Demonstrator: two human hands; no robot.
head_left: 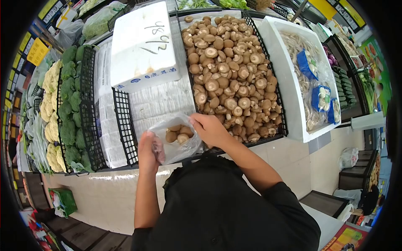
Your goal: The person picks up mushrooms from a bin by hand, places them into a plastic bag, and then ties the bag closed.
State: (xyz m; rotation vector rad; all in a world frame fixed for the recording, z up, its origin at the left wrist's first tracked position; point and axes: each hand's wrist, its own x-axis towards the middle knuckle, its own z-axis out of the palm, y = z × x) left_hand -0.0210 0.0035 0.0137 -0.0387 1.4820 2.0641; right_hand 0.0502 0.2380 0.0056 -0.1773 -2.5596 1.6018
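Observation:
A clear plastic bag (pixel 171 153) hangs between my hands with its mouth spread, and several brown mushrooms (pixel 179 134) lie inside it. My left hand (pixel 149 149) grips the bag's left side; part of its fingers shows through the film. On the opposite rim, my right hand (pixel 209 129) pinches the plastic. Just beyond my right hand is a black crate heaped with loose shiitake mushrooms (pixel 234 79). Newspaper (pixel 161 100) lines the display surface behind the bag.
A white foam box (pixel 142 46) marked with handwritten digits stands at the back. To the left are broccoli (pixel 69 108) and cauliflower (pixel 51 108) beside black mesh dividers. On the right, a white foam tray (pixel 289 100) holds pale mushrooms and blue packs (pixel 321 98). A green basket (pixel 63 201) sits on the floor.

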